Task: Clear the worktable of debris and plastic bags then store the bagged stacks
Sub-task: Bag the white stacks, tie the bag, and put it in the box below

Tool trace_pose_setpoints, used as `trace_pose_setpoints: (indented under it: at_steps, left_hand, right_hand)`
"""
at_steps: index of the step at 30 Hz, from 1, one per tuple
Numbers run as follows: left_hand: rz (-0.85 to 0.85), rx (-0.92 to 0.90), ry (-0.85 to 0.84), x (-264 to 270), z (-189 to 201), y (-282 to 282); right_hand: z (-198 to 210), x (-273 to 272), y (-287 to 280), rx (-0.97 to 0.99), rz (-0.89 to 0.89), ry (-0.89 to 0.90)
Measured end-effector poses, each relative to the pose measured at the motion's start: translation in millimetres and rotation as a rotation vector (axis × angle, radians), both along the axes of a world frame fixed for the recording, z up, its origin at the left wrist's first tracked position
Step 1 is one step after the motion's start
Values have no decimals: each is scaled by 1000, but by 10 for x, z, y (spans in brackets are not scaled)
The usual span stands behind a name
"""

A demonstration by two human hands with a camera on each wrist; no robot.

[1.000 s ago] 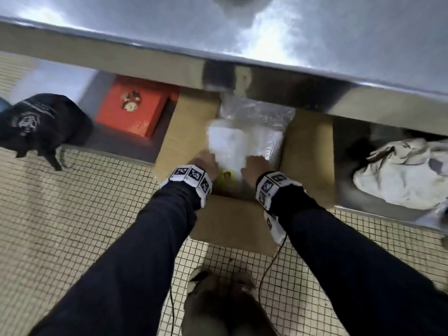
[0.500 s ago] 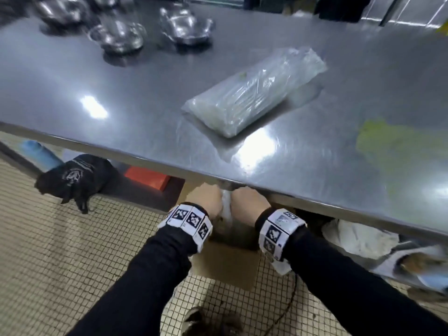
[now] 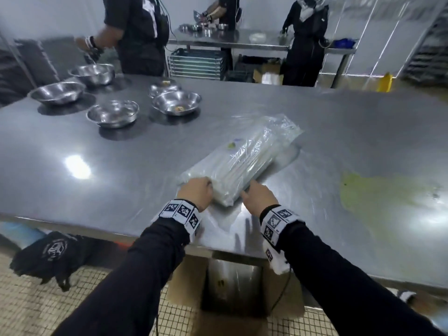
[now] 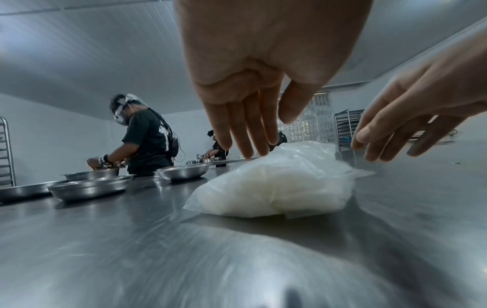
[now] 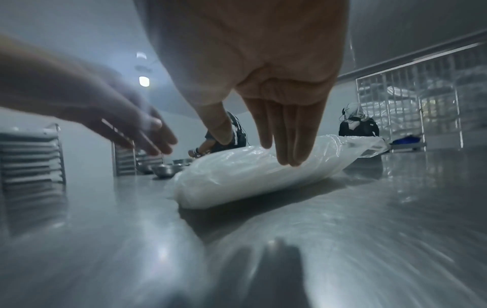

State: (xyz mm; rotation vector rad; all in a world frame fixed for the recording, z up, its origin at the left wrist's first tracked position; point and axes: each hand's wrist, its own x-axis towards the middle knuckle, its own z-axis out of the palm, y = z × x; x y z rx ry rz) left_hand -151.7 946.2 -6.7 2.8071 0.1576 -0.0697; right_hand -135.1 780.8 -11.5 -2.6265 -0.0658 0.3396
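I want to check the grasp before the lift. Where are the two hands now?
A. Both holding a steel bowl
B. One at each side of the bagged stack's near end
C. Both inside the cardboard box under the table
B: the left hand and the right hand flank the near end of the bagged stack on the worktable, with fingers straight.

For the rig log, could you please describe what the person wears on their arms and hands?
Both arms are in long black sleeves. Each wrist carries a white band printed with square black-and-white markers. A thin dark cable hangs from the right band. The left hand and right hand are bare, without gloves.
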Motion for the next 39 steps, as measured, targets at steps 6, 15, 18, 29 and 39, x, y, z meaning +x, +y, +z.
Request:
trace_pose_setpoints:
  at_steps: [6,15,18,29,39]
  left_hand:
    - [-51,-71,73,725,-135,294]
    - [-99,-187,310,1418,-446,478]
    - [-123,-197,355,1523,-433,495]
    - [-164,-299,364,1015,-450,287]
    - [-117,-316,282,129,-555,14]
  right_hand:
    - [-71,454,259,274,-228,122]
    - [-292,902,452,351,-387,227]
    - [-308,995,447,360,-404,273]
    - [-222,784,104,370,-184,233]
    - [-232,69,-147,367,-75,249]
